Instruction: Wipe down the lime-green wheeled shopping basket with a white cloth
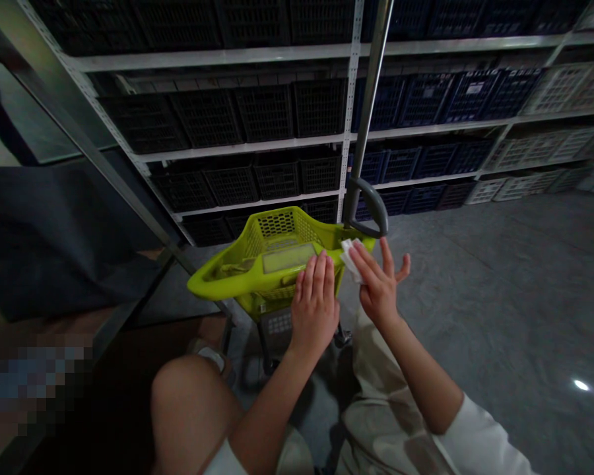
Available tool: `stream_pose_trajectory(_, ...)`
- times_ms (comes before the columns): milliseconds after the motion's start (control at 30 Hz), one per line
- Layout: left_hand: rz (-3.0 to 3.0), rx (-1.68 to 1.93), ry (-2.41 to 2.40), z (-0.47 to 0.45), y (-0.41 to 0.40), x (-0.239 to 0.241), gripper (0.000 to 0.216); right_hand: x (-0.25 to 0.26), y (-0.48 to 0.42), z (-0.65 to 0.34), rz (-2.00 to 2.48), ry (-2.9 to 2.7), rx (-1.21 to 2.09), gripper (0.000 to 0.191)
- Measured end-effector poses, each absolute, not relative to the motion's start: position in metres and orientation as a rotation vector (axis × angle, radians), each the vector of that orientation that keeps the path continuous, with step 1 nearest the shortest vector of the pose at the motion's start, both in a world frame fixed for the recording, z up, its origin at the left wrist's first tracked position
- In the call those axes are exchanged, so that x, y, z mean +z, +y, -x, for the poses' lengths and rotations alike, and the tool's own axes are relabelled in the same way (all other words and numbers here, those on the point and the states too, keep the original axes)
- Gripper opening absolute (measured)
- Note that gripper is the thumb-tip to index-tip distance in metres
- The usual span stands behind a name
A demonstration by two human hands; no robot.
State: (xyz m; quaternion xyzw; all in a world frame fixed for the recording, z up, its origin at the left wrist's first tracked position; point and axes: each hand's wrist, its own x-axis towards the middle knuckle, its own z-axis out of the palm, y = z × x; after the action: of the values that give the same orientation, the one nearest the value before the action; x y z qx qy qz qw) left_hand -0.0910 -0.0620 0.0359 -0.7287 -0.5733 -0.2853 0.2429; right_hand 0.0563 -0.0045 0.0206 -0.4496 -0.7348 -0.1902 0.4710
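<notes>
here's the white tissue (351,260), right at the right end of the handle bar (257,284) on the green cart (277,226), pinned under the fingers of the right hand (379,288), two others lifted clear! just beside, the left hand (317,297) lies flat, fingers straight and together on the bar. the cart stands on the grey floor (475,297); beyond, white shelves (257,144) carry rows of black, blue and pale crates (264,111).

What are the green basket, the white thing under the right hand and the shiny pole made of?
Green basket: probably moulded plastic, smooth and slightly glossy; rounded rim, patterned holes. White thing: maybe tissue or thin cloth, matt and crumpled; can't tell which. Pole: likely polished metal, as a bright streak runs along it.
</notes>
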Motion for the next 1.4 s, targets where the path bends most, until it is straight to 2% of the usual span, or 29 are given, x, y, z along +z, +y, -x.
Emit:
stream_pose_trajectory(133,2.001,-0.780,-1.568,0.090,-0.061,0.036,0.073,0.023,-0.001,-0.059,1.203,-1.644,-0.408,0.078)
stream_pose_trajectory(333,1.977,-0.804,-1.539,0.091,-0.061,0.035,0.067,0.027,-0.020,-0.045,1.050,-1.964,-0.416,0.074)
stream_pose_trajectory(567,1.982,-0.776,-1.560,0.090,-0.060,0.035,0.071,0.020,0.001,-0.058,1.215,-1.620,-0.396,0.078)
stream_pose_trajectory(767,1.974,-0.799,-1.537,0.091,-0.061,0.035,0.068,0.021,-0.021,-0.041,1.059,-1.909,-0.435,0.072)
stream_pose_trajectory(1000,1.995,-0.770,-1.571,0.089,-0.061,0.035,0.072,0.008,0.002,-0.053,1.163,-1.592,-0.418,0.077)
stream_pose_trajectory(1167,1.977,-0.787,-1.541,0.090,-0.060,0.033,0.068,0.006,-0.015,-0.031,1.045,-1.815,-0.495,0.070)
stream_pose_trajectory(1267,1.993,-0.771,-1.554,0.091,-0.061,0.035,0.070,0.002,-0.006,-0.044,1.063,-1.762,-0.540,0.072)
stream_pose_trajectory(1400,2.003,-0.763,-1.574,0.090,-0.062,0.036,0.073,0.001,0.008,-0.061,1.174,-1.583,-0.410,0.077)
